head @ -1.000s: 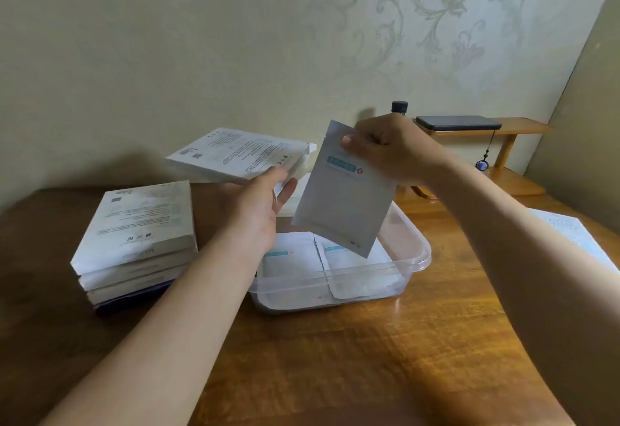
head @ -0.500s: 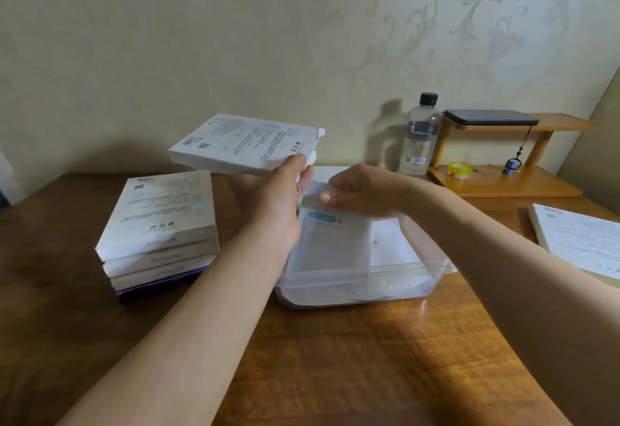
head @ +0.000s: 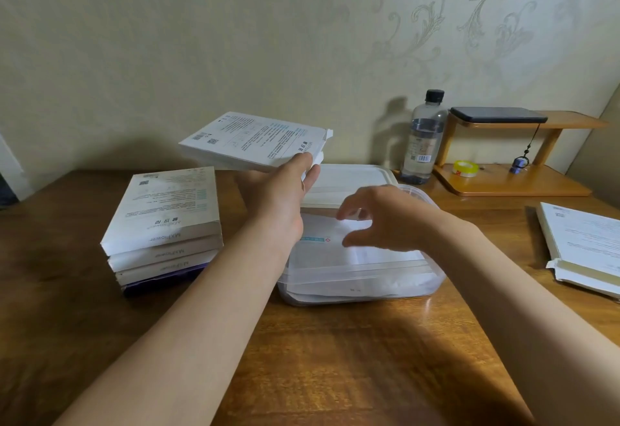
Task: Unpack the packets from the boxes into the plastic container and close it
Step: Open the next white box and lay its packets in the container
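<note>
stack of boxes: "MAXPower" upside down on spines | bottle: barcode label, digits unreadable | other print illegible

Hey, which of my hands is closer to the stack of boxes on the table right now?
Left. The left hand, holding an opened box, is just right of the stack of boxes; the right hand hovers farther right, over the plastic container.

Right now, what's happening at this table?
A person is mid-unpacking. The left hand holds an open white box lifted off the table. The right hand hovers open over the plastic container, holding nothing, above a packet lying inside. The lid lies behind the container, not yet on. A stack of boxes waits at the left.
</note>
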A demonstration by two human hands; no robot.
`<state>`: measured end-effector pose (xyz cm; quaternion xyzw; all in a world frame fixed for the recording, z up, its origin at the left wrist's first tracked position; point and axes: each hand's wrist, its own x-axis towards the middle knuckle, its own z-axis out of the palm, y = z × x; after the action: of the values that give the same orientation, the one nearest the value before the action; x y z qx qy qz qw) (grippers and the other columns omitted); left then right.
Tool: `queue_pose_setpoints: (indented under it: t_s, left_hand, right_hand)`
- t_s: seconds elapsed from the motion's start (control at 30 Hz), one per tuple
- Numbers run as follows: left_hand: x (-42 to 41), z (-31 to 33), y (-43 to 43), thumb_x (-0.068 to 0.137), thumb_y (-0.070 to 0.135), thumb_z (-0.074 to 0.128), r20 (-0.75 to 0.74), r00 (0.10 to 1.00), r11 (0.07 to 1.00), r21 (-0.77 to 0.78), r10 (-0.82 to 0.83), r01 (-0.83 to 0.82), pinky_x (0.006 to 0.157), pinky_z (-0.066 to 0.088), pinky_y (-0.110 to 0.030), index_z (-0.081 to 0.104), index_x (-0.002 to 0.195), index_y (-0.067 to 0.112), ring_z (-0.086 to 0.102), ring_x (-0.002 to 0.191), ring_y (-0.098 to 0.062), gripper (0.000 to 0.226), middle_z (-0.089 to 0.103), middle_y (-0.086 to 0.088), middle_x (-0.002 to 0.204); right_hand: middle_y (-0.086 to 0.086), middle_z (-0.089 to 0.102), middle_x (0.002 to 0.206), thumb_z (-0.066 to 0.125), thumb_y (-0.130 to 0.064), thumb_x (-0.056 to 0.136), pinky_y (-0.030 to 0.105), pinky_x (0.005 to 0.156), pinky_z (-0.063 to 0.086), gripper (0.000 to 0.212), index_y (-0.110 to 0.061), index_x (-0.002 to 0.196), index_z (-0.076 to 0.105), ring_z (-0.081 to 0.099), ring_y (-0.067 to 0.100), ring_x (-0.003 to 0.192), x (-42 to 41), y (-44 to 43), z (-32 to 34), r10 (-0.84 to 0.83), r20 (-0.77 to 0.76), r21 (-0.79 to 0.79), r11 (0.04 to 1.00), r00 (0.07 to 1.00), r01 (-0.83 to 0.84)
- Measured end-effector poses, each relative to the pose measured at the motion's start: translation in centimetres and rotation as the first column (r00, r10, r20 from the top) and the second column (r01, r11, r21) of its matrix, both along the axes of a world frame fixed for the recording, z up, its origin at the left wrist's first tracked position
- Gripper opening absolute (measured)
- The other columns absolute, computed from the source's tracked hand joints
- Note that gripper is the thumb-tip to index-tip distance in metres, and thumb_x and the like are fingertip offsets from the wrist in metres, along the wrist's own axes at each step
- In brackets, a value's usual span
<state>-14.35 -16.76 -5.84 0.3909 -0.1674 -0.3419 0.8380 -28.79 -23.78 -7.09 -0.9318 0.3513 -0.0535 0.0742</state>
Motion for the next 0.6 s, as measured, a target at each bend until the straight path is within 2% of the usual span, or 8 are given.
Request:
queue_pose_setpoints:
  t_s: [0.1,0.17,0.23,0.37,0.47,0.6]
  left_hand:
    - [-0.1,0.0,0.1,0.081,-0.017,0.069,0.028,1.0,1.0,-0.01,-0.011,0.012,0.075,0.064,-0.036,0.06,0.103,0.022,0.069,0.098,-0.015,0.045,0.069,0.001,0.109]
    - [-0.1,-0.1,0.1,0.081,-0.017,0.069,0.036,0.999,1.0,-0.008,-0.021,0.021,0.075,0.065,-0.036,0.06,0.103,0.023,0.069,0.097,-0.014,0.046,0.069,0.001,0.109]
    - [-0.1,-0.1,0.1,0.081,-0.018,0.069,0.034,0.999,1.0,-0.008,-0.028,0.028,0.074,0.064,-0.035,0.061,0.107,0.02,0.069,0.098,-0.015,0.047,0.069,0.0,0.11]
    - [-0.1,-0.2,0.0,0.08,-0.018,0.07,0.052,0.998,0.999,-0.001,-0.037,0.037,0.074,0.064,-0.035,0.06,0.1,0.023,0.069,0.097,-0.014,0.046,0.069,0.002,0.109]
    - [-0.2,-0.3,-0.1,0.081,-0.018,0.069,0.061,0.997,0.999,-0.005,-0.04,0.041,0.075,0.064,-0.037,0.06,0.098,0.024,0.069,0.095,-0.013,0.046,0.07,0.004,0.105]
    - [-0.1,-0.3,-0.3,0.081,-0.018,0.069,0.062,0.997,0.999,0.001,-0.05,0.05,0.076,0.064,-0.037,0.062,0.098,0.021,0.07,0.093,-0.012,0.044,0.071,0.003,0.104]
  right_hand:
    - [-0.01,0.044,0.151,0.073,-0.053,0.082,0.035,0.111,0.037,0.07,-0.036,0.144,0.046,0.043,0.017,0.136,0.6,0.5,-0.1,0.007,-0.185,0.126,0.992,0.983,0.017]
    - [-0.01,0.033,0.158,0.069,-0.059,0.082,0.039,0.116,0.031,0.081,-0.039,0.152,0.033,0.035,0.019,0.143,1.2,0.9,-0.1,0.017,-0.303,0.144,0.989,0.953,0.028]
    - [-0.009,0.029,0.16,0.067,-0.06,0.082,0.039,0.118,0.027,0.083,-0.043,0.153,0.027,0.031,0.02,0.145,1.5,1.0,-0.1,0.047,-0.361,0.175,0.984,0.932,0.018]
    - [-0.012,0.027,0.16,0.073,-0.064,0.075,0.038,0.116,0.024,0.087,-0.051,0.15,0.029,0.027,0.019,0.146,1.9,1.0,-0.2,0.116,-0.364,0.247,0.969,0.924,-0.025]
    - [-0.012,0.027,0.16,0.077,-0.058,0.074,0.037,0.115,0.023,0.085,-0.055,0.147,0.032,0.026,0.019,0.147,2.0,0.8,-0.6,0.144,-0.312,0.315,0.948,0.939,-0.04]
    - [-0.014,0.027,0.16,0.075,-0.059,0.076,0.037,0.114,0.023,0.083,-0.057,0.146,0.031,0.026,0.019,0.147,2.3,0.6,-1.0,0.182,-0.32,0.321,0.944,0.93,-0.075]
